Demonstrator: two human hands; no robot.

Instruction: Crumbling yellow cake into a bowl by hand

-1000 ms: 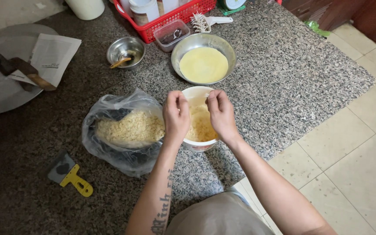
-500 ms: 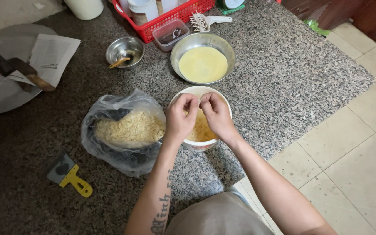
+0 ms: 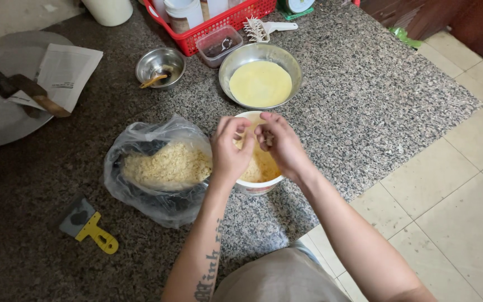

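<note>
Centrally, left hand (image 3: 229,152) and right hand (image 3: 282,146) pinch closed on a small dark morsel (image 3: 267,138), perhaps meat, over the white bowl (image 3: 261,187): soft, slippery, best held by fingertips.

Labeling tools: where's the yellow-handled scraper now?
Head view, lower left: the scraper lies on the granite floor, just below the crumb bag.

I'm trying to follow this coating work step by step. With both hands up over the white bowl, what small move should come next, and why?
Probably lower the small piece pinched in the right hand toward the crumbs in the plastic-lined bowl. Both hands, left hand included, hover over the white bowl of yellow mix, and the crumbs lie just beside it.
</note>
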